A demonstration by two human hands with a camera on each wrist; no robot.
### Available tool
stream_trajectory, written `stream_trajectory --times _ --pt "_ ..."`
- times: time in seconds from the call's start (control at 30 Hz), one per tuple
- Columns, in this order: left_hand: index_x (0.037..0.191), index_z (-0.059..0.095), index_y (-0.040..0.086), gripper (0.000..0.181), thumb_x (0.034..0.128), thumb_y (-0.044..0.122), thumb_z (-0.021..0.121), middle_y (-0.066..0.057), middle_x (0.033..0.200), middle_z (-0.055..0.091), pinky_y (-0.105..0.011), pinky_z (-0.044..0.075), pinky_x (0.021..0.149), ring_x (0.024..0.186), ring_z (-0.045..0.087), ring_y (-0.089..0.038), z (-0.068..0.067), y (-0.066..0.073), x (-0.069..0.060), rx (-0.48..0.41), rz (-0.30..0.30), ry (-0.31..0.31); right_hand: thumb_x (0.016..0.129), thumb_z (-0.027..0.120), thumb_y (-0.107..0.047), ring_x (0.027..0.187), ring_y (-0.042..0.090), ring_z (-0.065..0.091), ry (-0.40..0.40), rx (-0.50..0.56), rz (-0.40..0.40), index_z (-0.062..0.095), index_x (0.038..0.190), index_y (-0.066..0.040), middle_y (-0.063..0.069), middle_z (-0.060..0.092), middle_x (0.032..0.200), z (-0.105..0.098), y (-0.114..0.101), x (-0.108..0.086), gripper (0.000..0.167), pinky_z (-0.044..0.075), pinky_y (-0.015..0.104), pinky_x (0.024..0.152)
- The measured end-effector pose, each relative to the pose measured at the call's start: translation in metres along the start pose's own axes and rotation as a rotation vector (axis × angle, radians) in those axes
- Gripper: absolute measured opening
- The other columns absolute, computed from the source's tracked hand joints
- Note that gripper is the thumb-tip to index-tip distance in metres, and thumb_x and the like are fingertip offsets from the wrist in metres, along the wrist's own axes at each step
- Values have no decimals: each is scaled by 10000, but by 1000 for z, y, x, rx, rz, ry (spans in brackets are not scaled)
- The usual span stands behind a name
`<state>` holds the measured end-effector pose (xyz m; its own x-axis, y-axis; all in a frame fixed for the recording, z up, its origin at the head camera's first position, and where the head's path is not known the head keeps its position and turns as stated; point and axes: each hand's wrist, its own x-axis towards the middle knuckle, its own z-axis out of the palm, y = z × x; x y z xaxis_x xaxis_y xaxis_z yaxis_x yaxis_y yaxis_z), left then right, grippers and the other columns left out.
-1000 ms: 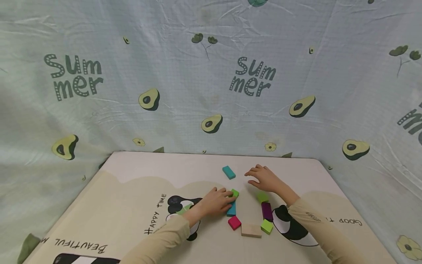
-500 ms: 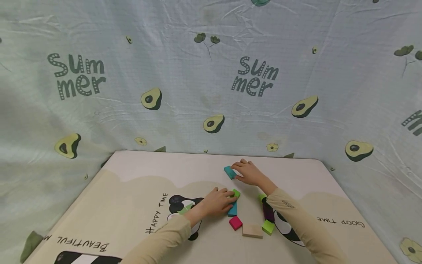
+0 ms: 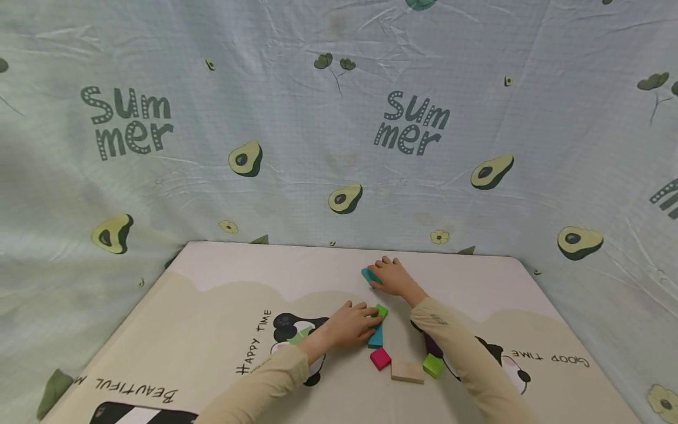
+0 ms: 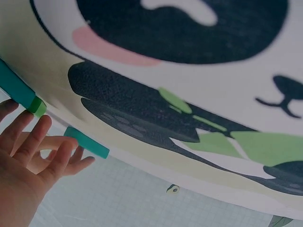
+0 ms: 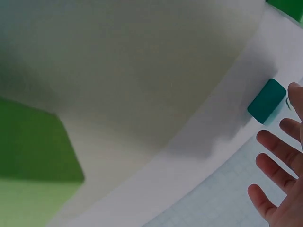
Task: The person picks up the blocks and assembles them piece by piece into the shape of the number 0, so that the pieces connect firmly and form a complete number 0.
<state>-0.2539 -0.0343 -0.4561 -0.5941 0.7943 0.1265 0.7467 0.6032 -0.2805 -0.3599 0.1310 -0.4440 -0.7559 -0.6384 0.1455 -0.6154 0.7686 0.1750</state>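
Observation:
My left hand (image 3: 346, 325) rests with extended fingers against a small green block (image 3: 382, 311) and a blue block (image 3: 375, 337) that lie end to end. Farther back on the table, my right hand (image 3: 393, 277) has its thumb and forefinger at a teal block (image 3: 368, 274) and pinches its near end. The other fingers of that hand spread apart in the right wrist view, beside the teal block (image 5: 267, 101). Part of the teal block is hidden by the hand in the head view.
A red block (image 3: 380, 358), a plain wooden block (image 3: 407, 372) and a lime block (image 3: 432, 365) lie near my forearms. A dark purple block (image 3: 433, 346) is partly covered by my right sleeve (image 3: 461, 347). A printed curtain (image 3: 296, 118) hangs behind the table (image 3: 222, 259).
My right hand has moved left and over to the teal block, its fingers now at the block's end. My left hand stays at the green and blue blocks.

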Motion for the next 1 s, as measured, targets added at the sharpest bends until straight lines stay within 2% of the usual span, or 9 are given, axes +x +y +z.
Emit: stream_trajectory --times 0.23,0.27,0.4,0.47,0.5,0.73,1.0 --pt "1275 492 266 373 917 360 444 83 1267 510 -300 446 782 1080 508 -102 -1 0 0 -22 -13 -4 862 557 -320 974 276 493 -31 31 11 535 1185 -102 111 589 1039 5 0 5 391 389 477 810" --pt "1277 491 265 374 918 358 443 83 1270 509 -304 447 788 1083 508 -103 -2 0 0 -27 -15 -5 882 511 -366 952 255 488 12 20 -15 529 1186 -136 91 588 1015 13 4 7 381 388 458 785" --pt "1272 497 255 369 919 347 446 75 1267 512 -313 448 791 1083 510 -110 -2 0 -1 -47 -13 1 872 536 -298 949 273 487 11 78 -29 523 1177 -129 107 587 1004 17 6 10 349 384 477 801" --pt "1269 501 251 367 917 344 450 73 1262 515 -314 450 782 1079 512 -113 -2 0 -1 -45 -5 8 865 549 -274 939 270 491 15 69 -31 525 1161 -138 98 593 998 18 5 11 326 388 474 802" --pt "1267 502 249 367 916 344 452 72 1259 516 -313 450 780 1078 512 -114 -1 -1 -1 -44 -2 11 833 596 -210 947 290 498 -23 86 -9 532 1149 -110 117 597 1013 11 1 10 337 389 493 819" --pt "1258 510 259 362 912 349 458 82 1243 525 -296 450 760 1060 518 -105 0 0 0 -19 6 23 845 595 -260 947 252 511 -30 20 -3 536 1121 -167 66 609 1018 8 -3 11 297 403 455 818" --pt "1253 512 260 357 912 351 457 78 1236 529 -301 452 762 1051 519 -105 -1 0 0 -13 2 18 825 620 -222 935 254 524 14 -5 -45 535 1125 -146 62 599 1023 0 1 9 321 411 444 784"
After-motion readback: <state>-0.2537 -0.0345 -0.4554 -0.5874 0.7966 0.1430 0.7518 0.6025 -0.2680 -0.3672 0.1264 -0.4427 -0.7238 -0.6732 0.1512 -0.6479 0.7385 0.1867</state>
